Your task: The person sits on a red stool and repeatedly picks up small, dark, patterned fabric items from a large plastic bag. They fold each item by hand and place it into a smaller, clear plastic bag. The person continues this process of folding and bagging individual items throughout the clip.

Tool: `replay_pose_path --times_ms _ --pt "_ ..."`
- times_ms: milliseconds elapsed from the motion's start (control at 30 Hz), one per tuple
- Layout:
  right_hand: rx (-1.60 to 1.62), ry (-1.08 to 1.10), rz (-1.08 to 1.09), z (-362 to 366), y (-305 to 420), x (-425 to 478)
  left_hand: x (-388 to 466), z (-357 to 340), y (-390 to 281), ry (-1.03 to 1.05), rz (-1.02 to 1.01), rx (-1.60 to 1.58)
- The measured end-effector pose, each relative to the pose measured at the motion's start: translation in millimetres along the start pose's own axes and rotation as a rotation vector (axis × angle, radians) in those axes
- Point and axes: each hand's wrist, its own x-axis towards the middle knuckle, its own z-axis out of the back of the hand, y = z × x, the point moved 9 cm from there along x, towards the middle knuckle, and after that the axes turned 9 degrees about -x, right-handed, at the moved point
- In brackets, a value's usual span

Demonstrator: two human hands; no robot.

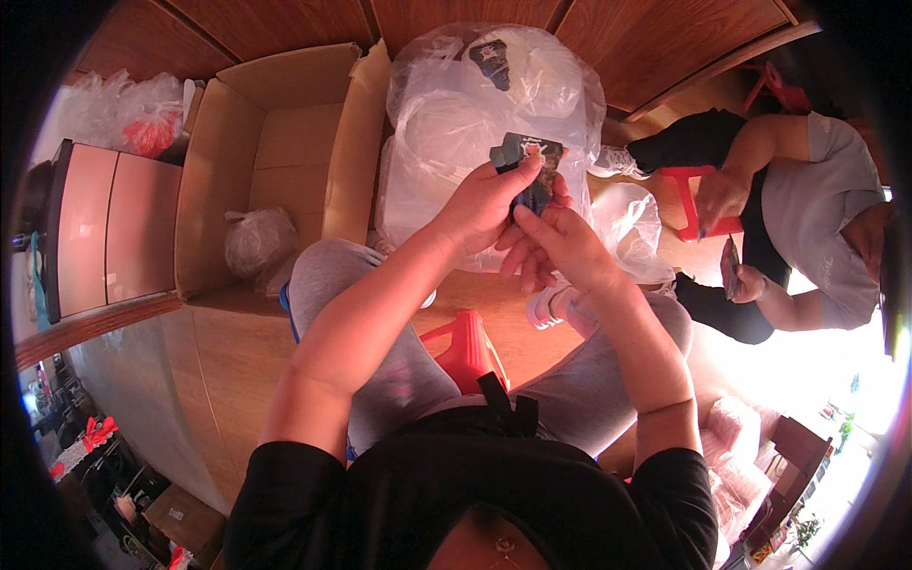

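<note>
My left hand (479, 206) grips a small stack of flat, dark printed pieces (539, 160), its thumb lying across their front. They may be cards or thin packets; I cannot tell which. Against their lower end rest the thumb and a finger of my right hand (573, 246), pinching it, while its other fingers curl below. Just beyond both hands, clear plastic bags (442, 135) hold pale contents I cannot make out. Another dark printed piece (490, 63) lies at the far bag.
At the left stands an open cardboard box (292, 153) with a knotted plastic bag (260, 241) inside. A red plastic stool (467, 349) shows between my knees. To the right sits another person (819, 185), holding a small flat thing. Wooden panels (456, 18) border the far side.
</note>
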Motion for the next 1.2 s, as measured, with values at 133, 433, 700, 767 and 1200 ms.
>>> replay_pose_path --times_ms 133,433,700,767,1200 --pt "-0.328 -0.123 -0.02 32.6 -2.1 -9.3 5.1 19.1 -12.9 -0.097 -0.18 -0.105" --pt "0.001 -0.456 0.438 74.4 22.8 -17.2 7.4 6.2 2.1 -0.002 0.036 -0.136" --pt "-0.24 -0.357 0.534 43.5 39.2 -10.7 -0.2 -2.5 30.6 0.09 0.257 -0.024" --pt "-0.222 -0.365 0.505 50.9 33.4 -7.5 -0.1 -3.3 26.8 0.072 0.228 -0.015" --pt "1.355 -0.405 0.626 177.2 -60.4 -35.4 0.6 -6.4 14.2 0.064 0.186 -0.05"
